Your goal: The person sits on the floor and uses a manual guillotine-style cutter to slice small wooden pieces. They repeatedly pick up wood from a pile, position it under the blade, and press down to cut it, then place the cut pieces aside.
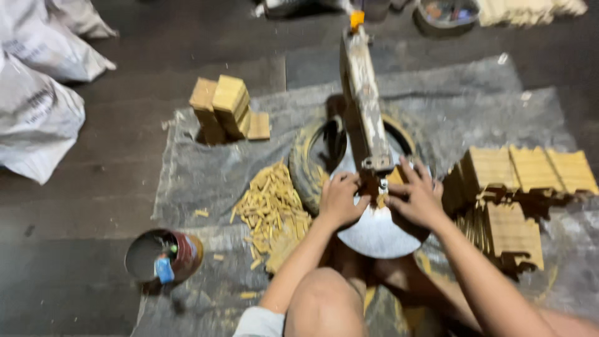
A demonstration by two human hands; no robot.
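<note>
On the dark floor, grey plastic sheet (206,168) spread under everything. White sacks (37,93) piled at far left, off the sheet. Old tyre (307,163) lies flat mid-sheet; a long lever press (364,93) with worn pale paint runs from the top of frame down over it. Round pale metal plate (374,234) sits under the lever's near end, partly over the tyre. Stacked tan wood blocks (527,171) at right, just beside the plate; smaller stack of blocks (228,109) upper left of the tyre. Loose heap of cut wood sticks (271,206) between tyre and sheet's left part, touching the tyre side. Rusty tin can (163,256) lower left, small blue item inside. Left hand (340,200) and right hand (419,198) both rest on the plate at the lever head, fingers curled round a small wood piece (394,176); blur hides the exact grip, looks closed on it.
</note>
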